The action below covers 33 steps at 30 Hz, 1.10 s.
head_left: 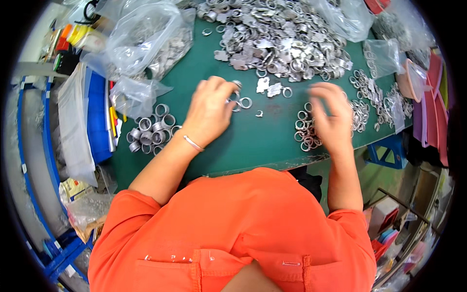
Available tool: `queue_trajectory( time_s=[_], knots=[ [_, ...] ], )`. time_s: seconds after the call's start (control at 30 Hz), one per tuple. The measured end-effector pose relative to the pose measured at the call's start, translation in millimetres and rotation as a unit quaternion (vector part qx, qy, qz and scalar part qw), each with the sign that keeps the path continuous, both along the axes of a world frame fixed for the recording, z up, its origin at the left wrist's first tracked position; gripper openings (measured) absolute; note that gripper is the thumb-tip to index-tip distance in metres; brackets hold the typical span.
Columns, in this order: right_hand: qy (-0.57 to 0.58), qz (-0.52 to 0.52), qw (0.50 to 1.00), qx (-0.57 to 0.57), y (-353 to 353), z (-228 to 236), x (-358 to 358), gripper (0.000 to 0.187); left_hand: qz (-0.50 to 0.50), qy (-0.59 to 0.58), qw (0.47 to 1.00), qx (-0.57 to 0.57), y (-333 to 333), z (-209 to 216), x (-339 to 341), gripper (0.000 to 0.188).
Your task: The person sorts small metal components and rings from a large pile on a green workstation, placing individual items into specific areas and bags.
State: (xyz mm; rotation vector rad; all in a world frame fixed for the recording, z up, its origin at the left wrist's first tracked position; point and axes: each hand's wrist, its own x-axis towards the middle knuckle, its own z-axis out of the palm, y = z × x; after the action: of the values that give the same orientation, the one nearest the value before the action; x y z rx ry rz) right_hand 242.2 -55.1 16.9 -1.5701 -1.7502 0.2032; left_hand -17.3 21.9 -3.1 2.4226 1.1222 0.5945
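My left hand (209, 107), with a silver bangle at the wrist, is curled over a few metal rings (237, 83) on the green table. Its fingertips close on them, and the hand partly hides them. Just right of its thumb lies another metal ring (246, 102). A small broken-looking metal piece (259, 114) sits further right. My right hand (334, 117), slightly blurred, is over a pile of reddish-tinted rings (304, 130), with thumb and fingers apart and nothing visible between them. Flat ornate metal pieces (274, 89) and a loose ring (287, 92) lie between the hands.
A large heap of metal castings (282, 39) covers the far table. Wide rings (154, 131) cluster left of my left forearm. A filled plastic bag (146, 44) stands far left; more ring piles (360, 114) lie right. A blue stool (388, 152) is below the table's right edge.
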Motion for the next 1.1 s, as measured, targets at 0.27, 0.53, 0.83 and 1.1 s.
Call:
queue_trajectory(
  time_s=[0.27,0.53,0.83,1.1],
  knots=[
    [-0.055,0.193,0.978,-0.058,41,-18,-48,0.021,-0.022,-0.088,0.983,-0.159,-19,8,-10,0.013],
    [-0.066,0.155,0.986,-0.013,42,-22,-47,0.012,-0.013,-0.163,0.976,-0.145,-8,11,15,0.009],
    [0.425,0.010,0.855,-0.296,30,-10,-36,0.017,0.088,-0.312,0.784,-0.529,-10,17,6,0.021],
    [0.487,0.040,0.823,-0.290,21,-3,-38,0.020,0.059,-0.422,0.639,-0.641,-21,18,15,0.040]
  ],
)
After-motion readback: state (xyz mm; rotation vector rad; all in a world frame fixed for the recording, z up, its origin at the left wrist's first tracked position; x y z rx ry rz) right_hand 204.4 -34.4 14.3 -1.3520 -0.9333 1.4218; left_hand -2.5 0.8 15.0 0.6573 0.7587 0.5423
